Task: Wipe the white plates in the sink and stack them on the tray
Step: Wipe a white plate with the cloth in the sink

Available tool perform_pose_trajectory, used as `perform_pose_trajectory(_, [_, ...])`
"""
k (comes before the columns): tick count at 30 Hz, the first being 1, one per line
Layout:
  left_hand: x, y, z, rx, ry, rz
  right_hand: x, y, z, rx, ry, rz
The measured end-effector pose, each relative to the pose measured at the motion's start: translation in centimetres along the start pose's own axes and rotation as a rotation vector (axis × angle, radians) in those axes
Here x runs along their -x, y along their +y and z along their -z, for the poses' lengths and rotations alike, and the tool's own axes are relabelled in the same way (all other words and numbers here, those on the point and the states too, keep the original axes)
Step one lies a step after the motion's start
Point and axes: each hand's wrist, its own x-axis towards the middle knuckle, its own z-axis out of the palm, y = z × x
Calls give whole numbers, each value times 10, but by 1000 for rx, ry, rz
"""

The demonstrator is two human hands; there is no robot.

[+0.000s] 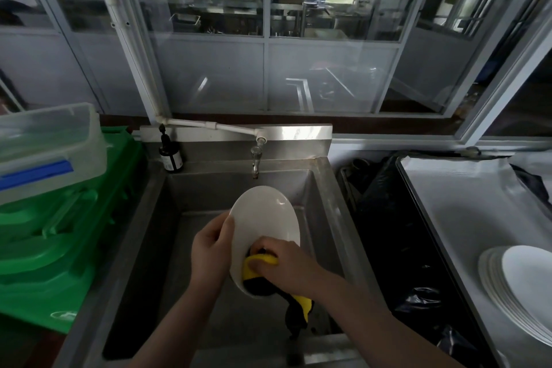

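Note:
A white plate [264, 218] stands tilted on edge over the steel sink [331, 188]. My left hand [210, 251] grips its left rim, thumb on the face. My right hand [283, 266] holds a yellow and black cloth [261, 261] against the plate's lower face; the cloth's tail hangs down below my wrist. At the right, a stack of white plates [519, 287] lies on a foil-covered tray [457, 206].
A tap [256, 158] hangs just behind the plate, and a dark bottle [171, 155] stands at the sink's back left corner. Green crates [59, 242] with a clear lidded box [50, 146] sit on the left. A black bag [397, 248] fills the gap between sink and tray.

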Motion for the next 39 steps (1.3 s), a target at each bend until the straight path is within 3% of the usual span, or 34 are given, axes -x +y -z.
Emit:
perform_pose_trajectory(10, [5,-2,-2,-8,47,2,17,14,-5,91,-123,-71])
perform_pose_trajectory(22, [9,-12,-2,-81,39,-21,14,-3,-34,-105,94,-36])
perform_pose_trajectory(30, [7,-20,7,-104,-53,-54,-2,-22,-21,-243,183,-54])
perform_pose_trajectory(39, [9,-17,15,23,-188,-3,-15,-26,-4,-301,253,-131])
